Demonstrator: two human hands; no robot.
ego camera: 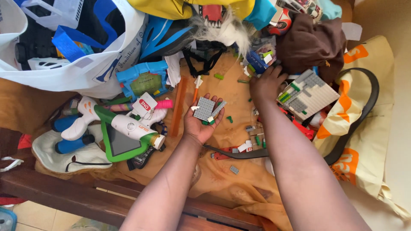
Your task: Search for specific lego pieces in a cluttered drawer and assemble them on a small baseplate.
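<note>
My left hand (201, 122) lies palm up over the orange cloth (231, 179), cupping a small grey studded plate (204, 108) and a few little bricks, grey, white and green. My right hand (266, 83) reaches farther back, palm down, its fingers resting among loose bricks beside a larger grey studded baseplate (309, 93) that carries green and grey pieces. Whether those fingers pinch a brick is hidden. Small green, white and grey bricks (252, 139) lie scattered on the cloth between the hands.
A white and green toy blaster (124, 122) and a green-framed tablet toy (120, 145) lie at left. A white tote bag (85, 64) and a blue helmet (165, 36) sit behind. A brown cloth (312, 42) and an orange-and-cream bag (364, 128) are at right. A wooden edge (85, 196) runs along the front.
</note>
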